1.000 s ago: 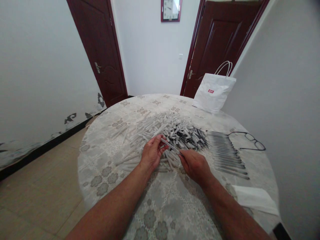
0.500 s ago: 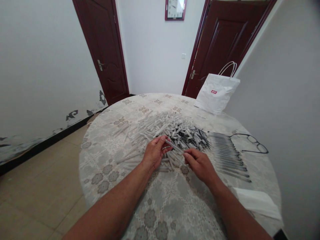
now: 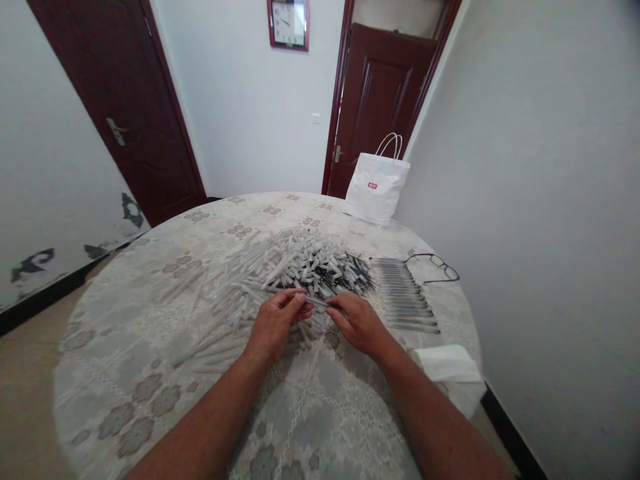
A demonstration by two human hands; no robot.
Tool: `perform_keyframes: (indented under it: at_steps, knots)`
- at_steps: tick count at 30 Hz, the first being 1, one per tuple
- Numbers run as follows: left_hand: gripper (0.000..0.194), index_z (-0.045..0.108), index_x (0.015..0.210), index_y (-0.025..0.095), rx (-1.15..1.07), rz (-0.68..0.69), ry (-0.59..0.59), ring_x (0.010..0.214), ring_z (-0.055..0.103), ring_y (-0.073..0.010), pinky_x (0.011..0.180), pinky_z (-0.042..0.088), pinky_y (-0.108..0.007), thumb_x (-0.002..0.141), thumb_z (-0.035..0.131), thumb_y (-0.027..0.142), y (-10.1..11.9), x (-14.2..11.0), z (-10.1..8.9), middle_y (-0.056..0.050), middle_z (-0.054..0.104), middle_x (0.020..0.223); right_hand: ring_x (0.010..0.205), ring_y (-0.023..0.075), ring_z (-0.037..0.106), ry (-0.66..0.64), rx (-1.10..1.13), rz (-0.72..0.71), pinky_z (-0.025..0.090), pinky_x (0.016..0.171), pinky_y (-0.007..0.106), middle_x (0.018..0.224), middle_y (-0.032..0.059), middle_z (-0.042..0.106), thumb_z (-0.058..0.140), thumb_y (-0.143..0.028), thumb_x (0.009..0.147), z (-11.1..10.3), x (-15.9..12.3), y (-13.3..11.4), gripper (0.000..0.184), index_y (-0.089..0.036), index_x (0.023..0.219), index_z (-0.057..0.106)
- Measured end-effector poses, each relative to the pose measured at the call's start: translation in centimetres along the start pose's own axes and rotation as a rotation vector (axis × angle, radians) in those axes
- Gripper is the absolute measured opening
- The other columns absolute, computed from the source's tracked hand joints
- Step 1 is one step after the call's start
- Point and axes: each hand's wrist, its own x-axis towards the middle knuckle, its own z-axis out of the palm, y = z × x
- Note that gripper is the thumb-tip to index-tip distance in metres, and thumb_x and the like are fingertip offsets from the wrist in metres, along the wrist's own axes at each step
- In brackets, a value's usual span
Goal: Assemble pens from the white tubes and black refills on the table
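My left hand (image 3: 277, 323) and my right hand (image 3: 361, 325) meet low over the front of a pile, fingertips closed on the two ends of one slim, greyish pen (image 3: 318, 303). Most of its length is hidden by the fingers. Translucent pen barrels (image 3: 220, 313) spread out on the pile's left side. Short whitish caps (image 3: 290, 257) lie heaped in the middle, with thin black pen parts (image 3: 361, 270) at the right. Beyond my right hand, several pens (image 3: 405, 297) lie side by side in a neat column.
The round table (image 3: 310, 413) has a patterned cloth. Folded black-framed glasses (image 3: 444, 268) rest at its right edge, near a flat white sheet (image 3: 447, 363). A white paper bag (image 3: 377, 190) stands at the back right. A wall runs close along the right side.
The view has swung right, so everything sits further left. My hands have drawn closer together along the pen, which both still hold.
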Motion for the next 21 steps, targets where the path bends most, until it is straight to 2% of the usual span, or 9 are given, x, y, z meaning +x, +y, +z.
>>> perform_keyframes:
  at_steps: [5, 8, 10, 13, 16, 19, 21]
  knots:
    - [0.035, 0.07, 0.102, 0.015, 0.182, 0.025, -0.135, 0.087, 0.074, -0.0238, 0.082, 0.06, -0.039, 0.079, 0.074, 0.042, 0.0, -0.9, 0.4, -0.008, 0.075, 0.087, 0.096, 0.022, 0.057, -0.035, -0.184, -0.087, 0.044, 0.088, 0.034, 0.097, 0.0084, 0.067, 0.057, -0.025, 0.098, -1.3, 0.1, -1.4, 0.013, -0.019, 0.103, 0.068]
    - [0.035, 0.07, 0.102, 0.015, 0.298, 0.045, -0.188, 0.081, 0.073, -0.0225, 0.077, 0.059, -0.035, 0.08, 0.072, 0.042, 0.2, -1.4, 0.6, -0.007, 0.076, 0.086, 0.094, 0.0219, 0.056, -0.129, -0.276, -0.055, 0.044, 0.085, 0.033, 0.094, 0.0074, 0.065, 0.059, -0.025, 0.097, -3.4, 0.0, -1.8, 0.011, -0.02, 0.097, 0.069]
    - [0.033, 0.07, 0.103, 0.016, 0.385, 0.079, -0.214, 0.078, 0.073, -0.0212, 0.074, 0.058, -0.033, 0.082, 0.068, 0.041, 0.4, -1.6, 0.7, -0.006, 0.076, 0.085, 0.093, 0.0209, 0.057, -0.194, -0.311, -0.015, 0.044, 0.084, 0.032, 0.093, 0.006, 0.066, 0.06, -0.025, 0.097, -5.5, -0.1, -1.0, 0.011, -0.021, 0.097, 0.07]
    - [0.028, 0.07, 0.104, 0.018, 0.547, 0.163, -0.227, 0.077, 0.072, -0.0198, 0.073, 0.055, -0.031, 0.089, 0.06, 0.039, 0.5, -1.7, 0.4, -0.006, 0.075, 0.087, 0.095, 0.0205, 0.059, -0.184, -0.406, 0.082, 0.044, 0.088, 0.031, 0.097, 0.0072, 0.067, 0.056, -0.026, 0.098, -8.9, -0.1, 2.4, 0.015, -0.02, 0.101, 0.07]
    - [0.023, 0.072, 0.1, 0.021, 0.774, 0.341, -0.239, 0.082, 0.071, -0.0198, 0.078, 0.054, -0.031, 0.092, 0.056, 0.034, 0.1, -1.7, 0.1, -0.005, 0.075, 0.089, 0.097, 0.0208, 0.061, -0.172, -0.558, 0.235, 0.043, 0.089, 0.029, 0.103, 0.0101, 0.069, 0.055, -0.024, 0.096, -11.5, 0.5, 7.6, 0.019, -0.016, 0.106, 0.071]
    - [0.02, 0.072, 0.098, 0.022, 0.953, 0.538, -0.269, 0.087, 0.069, -0.0205, 0.083, 0.052, -0.031, 0.093, 0.054, 0.03, -0.5, -1.7, 0.0, -0.006, 0.074, 0.092, 0.101, 0.0216, 0.062, -0.23, -0.714, 0.398, 0.041, 0.092, 0.028, 0.104, 0.0111, 0.07, 0.056, -0.024, 0.096, -12.3, 1.3, 12.3, 0.021, -0.016, 0.106, 0.073]
    - [0.02, 0.071, 0.098, 0.022, 1.019, 0.607, -0.309, 0.087, 0.069, -0.0203, 0.082, 0.051, -0.031, 0.095, 0.052, 0.028, -0.9, -1.9, 0.1, -0.006, 0.073, 0.093, 0.107, 0.0223, 0.06, -0.275, -0.793, 0.442, 0.039, 0.094, 0.028, 0.107, 0.0119, 0.07, 0.054, -0.024, 0.097, -12.0, 1.9, 14.4, 0.025, -0.017, 0.111, 0.073]
